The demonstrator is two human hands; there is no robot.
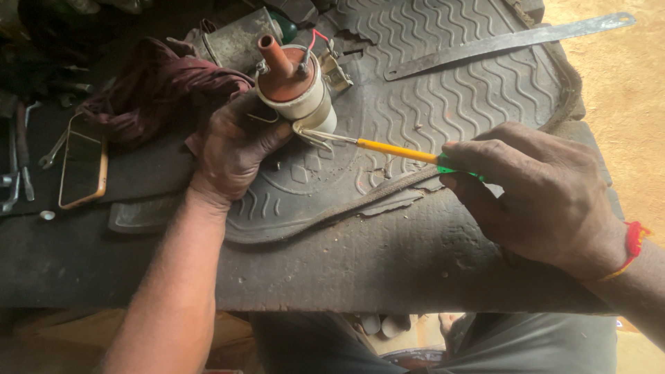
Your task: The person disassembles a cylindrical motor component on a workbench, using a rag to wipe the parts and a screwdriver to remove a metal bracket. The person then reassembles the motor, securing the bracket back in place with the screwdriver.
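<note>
Left hand (232,149) grips the ignition coil (298,93); right hand (537,194) pinches a screwdriver (395,150), tip touching it.

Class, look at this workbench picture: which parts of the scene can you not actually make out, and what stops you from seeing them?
Head view, the only one:
- Screwdriver handle: mostly hidden inside the right hand.
- Near side of the cylindrical coil: covered by the left hand.
- Screwdriver tip at the coil's metal clamp: too small to tell what it touches.
- Tools at the left edge: cut off and in shadow.
- Metal box behind the coil: partly hidden by it.
</note>
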